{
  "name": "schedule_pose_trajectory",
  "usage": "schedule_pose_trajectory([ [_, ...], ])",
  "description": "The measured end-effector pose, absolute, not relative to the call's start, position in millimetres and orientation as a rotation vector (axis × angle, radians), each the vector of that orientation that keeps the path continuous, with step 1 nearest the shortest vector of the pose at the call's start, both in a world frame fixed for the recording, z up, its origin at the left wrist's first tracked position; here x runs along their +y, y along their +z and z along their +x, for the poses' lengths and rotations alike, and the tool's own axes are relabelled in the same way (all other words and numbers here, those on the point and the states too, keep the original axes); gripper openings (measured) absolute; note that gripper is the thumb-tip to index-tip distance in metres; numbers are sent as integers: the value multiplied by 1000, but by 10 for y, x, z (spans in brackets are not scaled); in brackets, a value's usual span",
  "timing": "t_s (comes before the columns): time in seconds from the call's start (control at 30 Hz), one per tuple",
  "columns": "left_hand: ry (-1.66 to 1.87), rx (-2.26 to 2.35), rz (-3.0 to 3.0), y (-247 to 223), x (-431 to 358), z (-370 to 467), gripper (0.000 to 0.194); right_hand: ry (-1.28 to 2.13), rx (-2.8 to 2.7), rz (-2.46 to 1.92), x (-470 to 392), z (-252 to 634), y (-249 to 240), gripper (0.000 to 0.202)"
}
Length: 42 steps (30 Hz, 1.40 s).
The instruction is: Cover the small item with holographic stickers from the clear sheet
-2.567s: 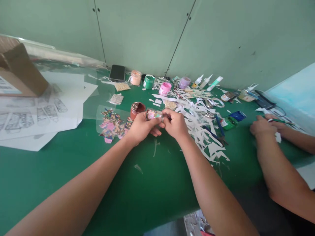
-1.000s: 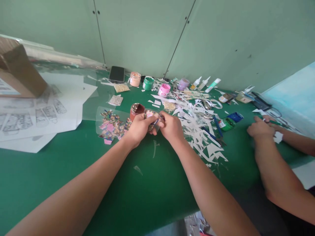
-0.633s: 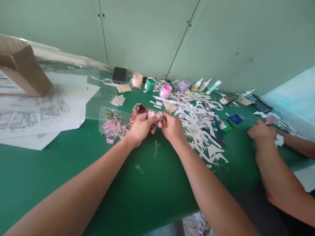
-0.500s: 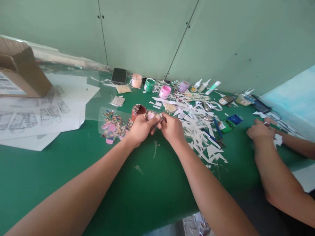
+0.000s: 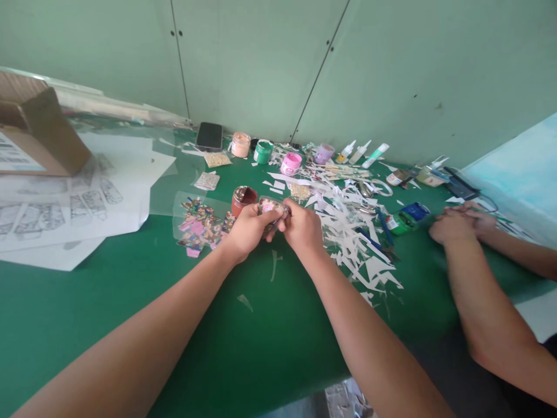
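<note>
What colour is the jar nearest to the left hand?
The jar is reddish-brown, seen best in the head view.

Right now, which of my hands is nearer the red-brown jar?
Your left. The left hand is right at the near side of the red-brown jar; the right hand is farther off, to the jar's right, past the left hand's fingertips.

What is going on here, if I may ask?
A person's left grip holds a small, pink-patterned piece, with the right grip at its right edge. Just beyond the left grip on the green table stands an open reddish-brown jar. Multicoloured cut-outs lie on a clear, flat sheet to the left, and white paper strips are scattered to the right. At far right, a co-worker's bare hands are together.
</note>
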<state>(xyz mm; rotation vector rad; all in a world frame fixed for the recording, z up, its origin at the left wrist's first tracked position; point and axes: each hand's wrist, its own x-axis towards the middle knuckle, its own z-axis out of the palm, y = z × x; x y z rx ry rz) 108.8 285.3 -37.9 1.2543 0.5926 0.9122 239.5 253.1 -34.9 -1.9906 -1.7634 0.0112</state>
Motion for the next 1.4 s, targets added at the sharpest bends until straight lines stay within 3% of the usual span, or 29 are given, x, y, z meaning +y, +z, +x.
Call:
schedule_pose_trajectory([
  [0.33, 834, 551, 1222, -374, 2856, 1081, 24, 125, -1882, -1824, 2550, 2512, -356, 20],
  [0.63, 916, 674, 1341, -423, 2847, 1121, 37, 132, -1865, -1831, 2542, 2511, -348, 20],
  [1.4, 887, 590, 1308, -377, 2837, 1098, 33, 48, -1884, -1888, 2561, 2511, -365, 23],
])
